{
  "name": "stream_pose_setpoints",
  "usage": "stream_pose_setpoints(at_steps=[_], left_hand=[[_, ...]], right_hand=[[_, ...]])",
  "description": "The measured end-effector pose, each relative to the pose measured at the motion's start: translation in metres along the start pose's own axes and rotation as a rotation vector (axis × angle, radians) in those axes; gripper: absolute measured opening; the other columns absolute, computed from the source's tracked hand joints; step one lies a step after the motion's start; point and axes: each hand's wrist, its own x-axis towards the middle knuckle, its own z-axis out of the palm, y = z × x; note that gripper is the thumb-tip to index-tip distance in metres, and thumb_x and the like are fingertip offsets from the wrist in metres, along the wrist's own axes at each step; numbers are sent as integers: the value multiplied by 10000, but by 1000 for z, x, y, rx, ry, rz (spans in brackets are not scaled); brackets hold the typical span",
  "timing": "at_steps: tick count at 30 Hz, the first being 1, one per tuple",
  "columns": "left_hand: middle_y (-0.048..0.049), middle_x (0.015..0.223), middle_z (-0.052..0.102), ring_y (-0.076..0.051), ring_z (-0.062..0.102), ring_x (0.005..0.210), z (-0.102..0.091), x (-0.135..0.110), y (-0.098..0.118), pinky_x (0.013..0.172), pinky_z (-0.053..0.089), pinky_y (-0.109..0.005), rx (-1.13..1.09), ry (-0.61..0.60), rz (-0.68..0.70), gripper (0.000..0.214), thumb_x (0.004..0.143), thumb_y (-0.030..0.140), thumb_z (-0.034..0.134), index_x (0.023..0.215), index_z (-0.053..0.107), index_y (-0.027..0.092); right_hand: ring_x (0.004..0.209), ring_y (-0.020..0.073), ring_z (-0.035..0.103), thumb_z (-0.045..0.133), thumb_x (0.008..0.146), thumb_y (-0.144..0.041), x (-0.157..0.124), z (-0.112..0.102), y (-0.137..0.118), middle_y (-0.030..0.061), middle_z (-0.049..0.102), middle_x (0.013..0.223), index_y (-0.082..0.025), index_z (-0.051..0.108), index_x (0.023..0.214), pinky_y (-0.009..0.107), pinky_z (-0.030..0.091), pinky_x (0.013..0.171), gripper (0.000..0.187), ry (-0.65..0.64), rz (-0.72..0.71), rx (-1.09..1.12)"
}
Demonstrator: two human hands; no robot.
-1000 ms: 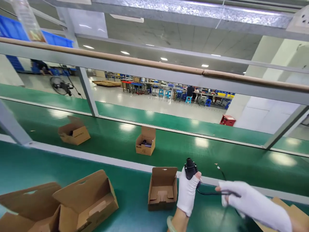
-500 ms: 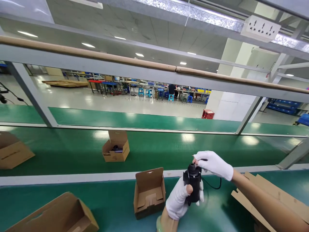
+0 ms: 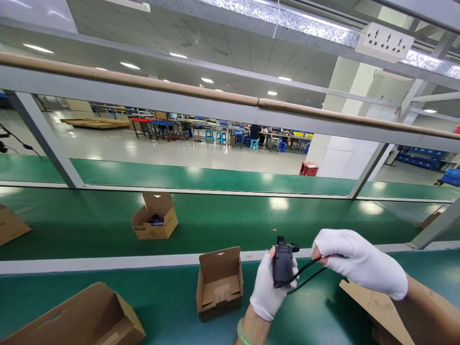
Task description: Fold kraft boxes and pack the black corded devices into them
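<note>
In the head view my left hand [image 3: 268, 290], in a white glove with bare fingertips, is wrapped round a small black device [image 3: 282, 263]. The device is held upright above the green worktop, a flat side towards me and a small knob at its upper right; its exact kind I cannot tell. A thin black cord [image 3: 305, 266] runs in a loop from its lower end to my right hand [image 3: 354, 258]. That gloved hand pinches the cord between thumb and fingers. Just left of my left hand stands a small open cardboard box [image 3: 220, 285] with its lid raised.
A larger open carton [image 3: 82, 318] sits at lower left, and cardboard [image 3: 398, 311] lies under my right forearm. On the green belt [image 3: 215, 225] beyond the white rail stands an open box [image 3: 154, 223] with a dark item inside. Grey frame posts [image 3: 370, 170] rise behind.
My left hand has turned the device round. My right hand has left its top and moved right, now drawing out the cord. Boxes on the far belt have shifted left.
</note>
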Motion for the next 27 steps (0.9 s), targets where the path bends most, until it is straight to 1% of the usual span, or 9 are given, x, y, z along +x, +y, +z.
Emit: stream_pose_setpoints(at_steps=[4,7,9,11,13,17,19,23,27], left_hand=[[-62,662,620,-116,575,462,-1,-9,-4,334,357,-161,99,-181,39,746,584,770,670,855,634,76],[-80,675,633,-143,587,462,3,-19,-8,340,408,-186,248,-384,41,676,563,644,780,914,613,91],[-96,720,642,-157,602,505,6,-24,-8,372,444,-205,286,-413,80,588,579,519,817,925,605,93],[-101,746,649,-149,592,525,7,-27,-5,415,461,-218,295,-349,174,504,631,424,794,957,602,91],[-85,732,651,-129,576,538,7,-27,3,479,469,-223,255,-210,300,406,695,355,754,967,596,99],[-76,836,665,-129,587,641,3,-22,26,549,468,-222,-27,69,470,325,698,240,750,947,571,133],[-112,958,666,-132,589,659,3,-20,34,555,473,-234,-173,112,460,370,687,185,728,1007,549,139],[-155,1022,656,-158,628,763,6,-16,34,649,507,-245,-343,187,425,377,714,151,628,1077,530,125],[-98,935,654,-171,626,741,7,-14,22,668,513,-287,-344,164,377,379,739,329,639,1060,542,155]], right_hand=[[708,139,561,484,905,-229,14,3,23,27,615,795,-190,652,841,252,449,681,184,36,164,-72],[805,148,585,514,875,-230,31,15,40,18,646,861,-180,662,856,250,451,784,158,5,273,26],[834,144,590,513,867,-218,38,25,48,-1,656,871,-181,671,841,232,445,808,164,-62,301,78],[813,143,593,491,858,-199,38,35,52,-17,655,841,-188,673,821,226,449,791,186,-100,306,87],[762,149,588,451,852,-180,30,45,53,-15,646,810,-191,674,848,238,455,748,223,-96,335,70],[713,154,583,412,822,-134,0,67,49,-11,637,770,-202,666,849,257,447,708,265,-134,404,-40],[714,158,593,403,826,-124,-15,81,45,-9,644,781,-212,665,909,262,441,697,288,-219,398,-147],[664,200,625,409,871,-161,-36,112,30,31,669,872,-209,549,1232,284,382,558,391,-375,286,-506],[523,202,598,503,795,-161,-44,122,8,1,656,753,-219,548,1129,290,212,441,342,-520,197,-670]])
